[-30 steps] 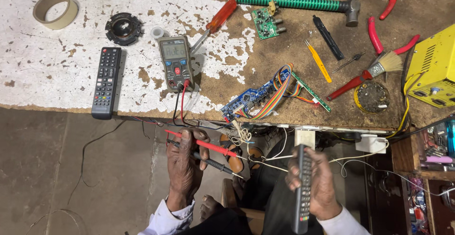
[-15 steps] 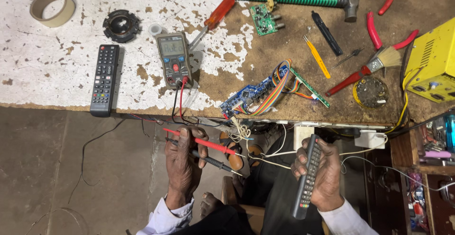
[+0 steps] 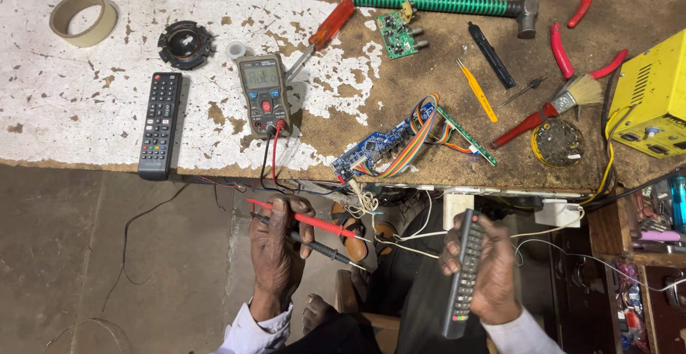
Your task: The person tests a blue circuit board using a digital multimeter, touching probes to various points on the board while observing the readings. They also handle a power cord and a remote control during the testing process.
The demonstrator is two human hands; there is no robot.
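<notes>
While the left hand point(image 3: 275, 250) keeps the red probe point(image 3: 300, 218) and black probe point(image 3: 318, 248) pinched together at lower centre, the right hand point(image 3: 486, 272) has raised its black remote point(image 3: 463, 275) toward the tabletop point(image 3: 107, 125) edge. Remote and probe tips remain apart, so testing appears not yet begun; the multimeter point(image 3: 264, 95) lies untouched above.
</notes>
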